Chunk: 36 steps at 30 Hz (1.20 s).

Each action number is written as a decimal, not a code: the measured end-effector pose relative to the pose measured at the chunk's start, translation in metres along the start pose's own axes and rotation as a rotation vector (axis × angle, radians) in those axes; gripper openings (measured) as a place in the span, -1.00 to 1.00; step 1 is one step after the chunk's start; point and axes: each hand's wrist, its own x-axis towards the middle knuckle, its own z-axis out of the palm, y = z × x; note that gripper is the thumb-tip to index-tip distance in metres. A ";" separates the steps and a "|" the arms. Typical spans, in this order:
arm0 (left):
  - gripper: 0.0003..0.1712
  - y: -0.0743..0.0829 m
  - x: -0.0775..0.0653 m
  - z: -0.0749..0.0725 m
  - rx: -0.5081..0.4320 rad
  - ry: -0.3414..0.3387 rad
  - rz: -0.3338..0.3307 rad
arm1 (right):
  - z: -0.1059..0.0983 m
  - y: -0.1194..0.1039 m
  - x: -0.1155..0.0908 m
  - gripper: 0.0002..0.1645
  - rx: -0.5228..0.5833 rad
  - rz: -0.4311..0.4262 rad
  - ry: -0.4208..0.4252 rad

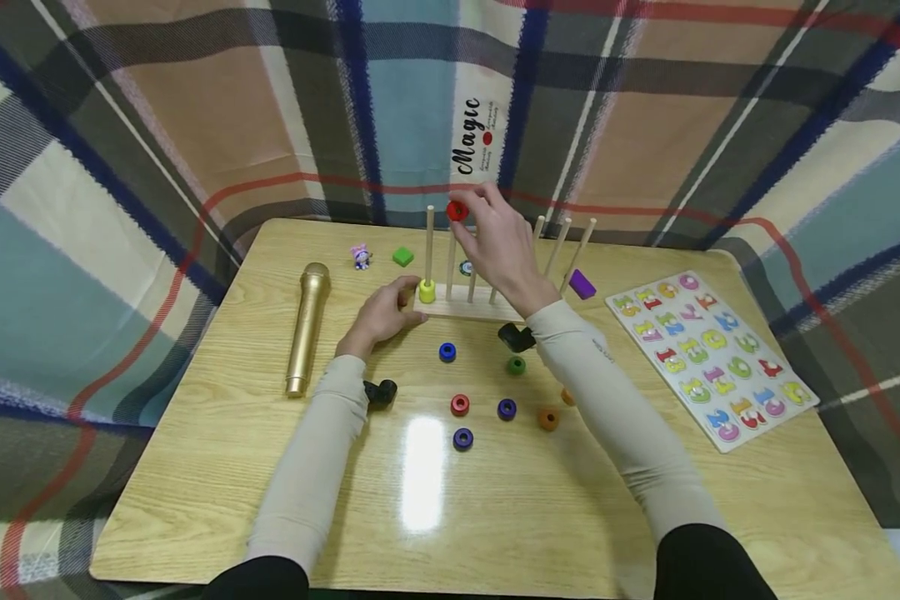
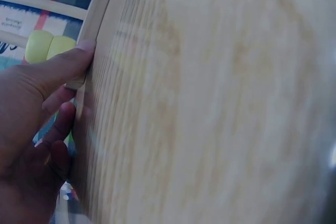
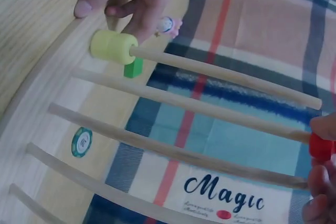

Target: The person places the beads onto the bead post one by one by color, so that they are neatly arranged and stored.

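A wooden peg stand (image 1: 468, 310) with a row of upright pegs stands near the back of the table. Two yellow beads (image 3: 113, 46) are stacked on its leftmost peg. My left hand (image 1: 382, 312) grips the left end of the base, thumb along the front edge and fingers behind, as the left wrist view shows. Up at the peg tops, my right hand (image 1: 501, 242) pinches a red bead (image 1: 457, 211) between thumb and fingers. In the right wrist view that bead is at the tip of the second peg (image 3: 210, 108). The right hand hides part of the pegs behind it.
Loose beads, among them a blue one (image 1: 447, 352), a red one (image 1: 460, 405) and an orange one (image 1: 547, 418), lie in front. A gold microphone (image 1: 307, 329) is at left, a number board (image 1: 712, 358) at right. Behind sit a green block (image 1: 402, 257) and a purple block (image 1: 582, 285).
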 end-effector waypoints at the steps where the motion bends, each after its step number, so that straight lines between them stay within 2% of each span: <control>1: -0.13 0.000 0.000 0.000 0.001 -0.001 -0.001 | 0.000 -0.001 0.000 -0.58 -0.002 0.007 -0.008; 14: -0.13 0.001 0.001 0.002 -0.002 -0.004 0.005 | 0.000 -0.003 0.001 -0.31 -0.055 0.125 -0.144; 19: -0.13 0.001 0.000 0.001 -0.007 -0.004 -0.003 | -0.004 -0.002 -0.015 -0.28 -0.011 0.040 -0.066; 21: -0.13 0.001 0.000 0.001 -0.004 -0.004 -0.003 | -0.006 -0.002 -0.029 -0.37 0.015 -0.021 -0.028; 23: -0.13 0.001 -0.001 0.001 -0.005 -0.003 -0.003 | -0.007 -0.003 -0.048 -0.50 0.026 -0.080 -0.039; 25: -0.13 0.002 -0.001 0.001 -0.001 -0.007 0.004 | -0.005 -0.003 -0.072 -0.63 0.026 -0.127 -0.117; 28: -0.12 0.002 -0.001 0.000 0.011 -0.008 0.007 | 0.001 -0.004 -0.108 -0.74 0.021 -0.151 -0.358; 30: -0.12 0.003 -0.001 -0.001 0.015 -0.004 0.003 | 0.008 -0.006 -0.129 -0.72 0.006 -0.147 -0.524; 32: -0.12 0.003 -0.002 -0.001 0.012 0.000 -0.002 | 0.014 -0.007 -0.146 -0.66 -0.015 -0.140 -0.644; 34: -0.11 0.003 -0.002 -0.001 0.003 0.001 -0.003 | 0.020 -0.007 -0.158 -0.63 -0.024 -0.136 -0.696; 36: -0.11 0.002 -0.002 0.000 -0.001 -0.003 -0.002 | 0.023 -0.008 -0.167 -0.64 -0.025 -0.132 -0.709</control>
